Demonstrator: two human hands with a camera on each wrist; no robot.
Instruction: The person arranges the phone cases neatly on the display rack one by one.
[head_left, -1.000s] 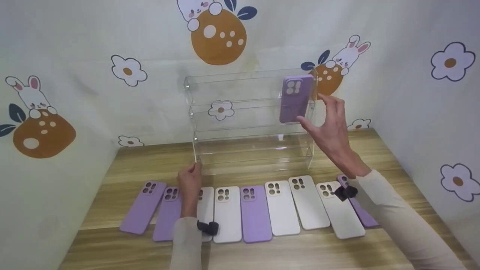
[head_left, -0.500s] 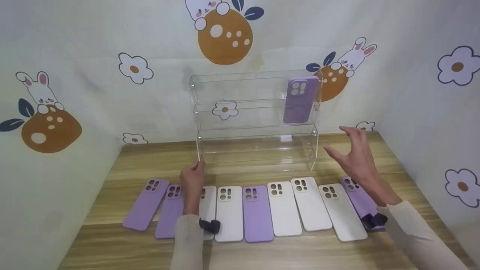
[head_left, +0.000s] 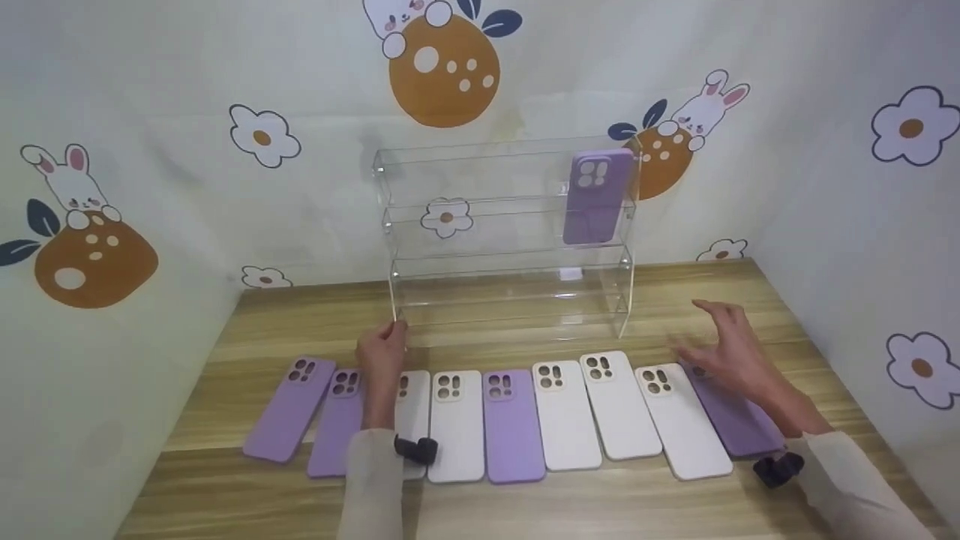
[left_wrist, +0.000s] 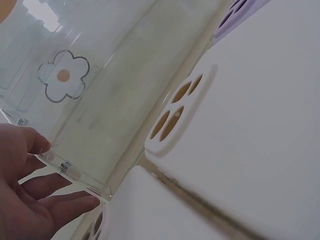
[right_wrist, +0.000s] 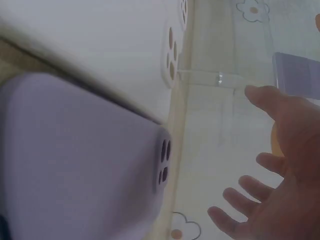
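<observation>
My left hand (head_left: pixel 381 356) pinches the lower left side panel of a clear acrylic stepped rack (head_left: pixel 487 255). In the left wrist view the thumb and fingers (left_wrist: pixel 70 207) lie on either side of the panel's edge. My right hand (head_left: pixel 739 352) hovers with fingers spread over the top end of the rightmost purple phone case (head_left: pixel 739 424), partly hiding its camera cutouts. Nothing is held in it; the right wrist view shows the fingers apart, and that purple case (right_wrist: pixel 85 160) beside them. Another purple phone case (head_left: pixel 598 199) leans upright at the right of the rack's upper tier.
Several white and purple phone cases lie in a row on the wooden table (head_left: pixel 315 315), among them a white case (head_left: pixel 684 427) beside the rightmost purple one. My left forearm covers part of a white case (head_left: pixel 416 420). Behind the rack hangs a patterned cloth (head_left: pixel 315 202).
My right hand has let go of the purple phone case, leaving it on the rack, and has moved down and right to the rightmost purple case. The left hand keeps its hold.
</observation>
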